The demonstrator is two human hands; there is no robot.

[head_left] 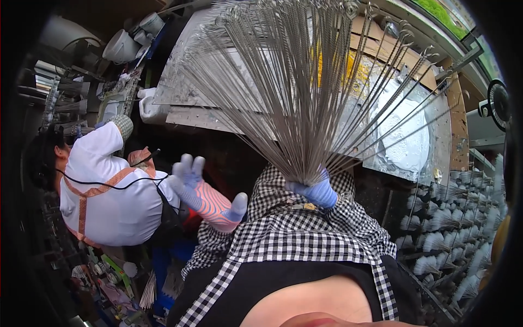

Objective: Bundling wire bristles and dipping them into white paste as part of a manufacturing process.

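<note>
My right hand [317, 192], in a light blue glove, is closed around the lower ends of a large bundle of twisted metal wire stems [297, 92]. The stems fan out upward and away from me, and many end in small loops or hooks. Several lean far to the right, apart from the dense middle. My left hand [206, 197] is raised to the left of the bundle, fingers spread and nothing in it. Its glove is pale blue with wavy pink stripes. Both forearms are in black-and-white checked sleeves.
Behind the stems is a stained worktable [185, 103] with a white pasty patch [403, 133] and yellow material [354, 71]. Racks of white-bristled brushes [447, 223] stand at right. A co-worker in a white shirt [117, 201] is close on my left. White buckets [121, 48] sit at far left.
</note>
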